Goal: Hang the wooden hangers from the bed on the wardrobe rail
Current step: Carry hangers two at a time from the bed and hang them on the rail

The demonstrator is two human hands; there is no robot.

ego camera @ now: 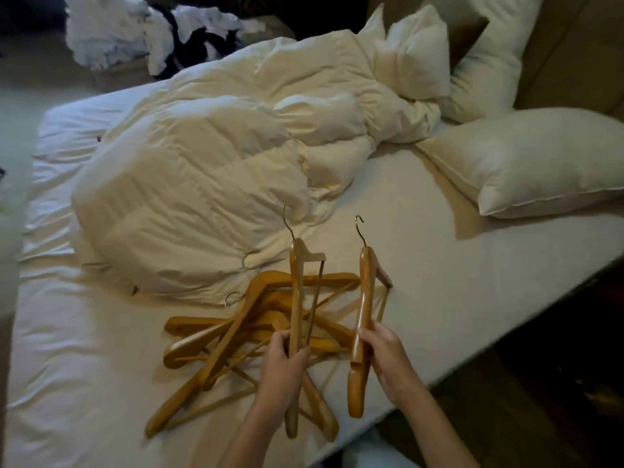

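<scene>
A pile of several wooden hangers (pixel 236 336) with metal hooks lies on the white bed sheet (pixel 84 349) near the bed's front edge. My left hand (pixel 283 366) grips one wooden hanger (pixel 296 298) edge-on, lifted above the pile, hook pointing away from me. My right hand (pixel 385 356) grips a second wooden hanger (pixel 363 319) to the right of the pile, also edge-on with its hook up. No wardrobe rail is in view.
A crumpled cream duvet (pixel 209 163) covers the bed's middle, just behind the pile. Pillows (pixel 526 160) lie at the right and back right. White and dark clothes (pixel 141 32) are heaped beyond the bed at the top left. Dark floor (pixel 540 383) lies right of the bed edge.
</scene>
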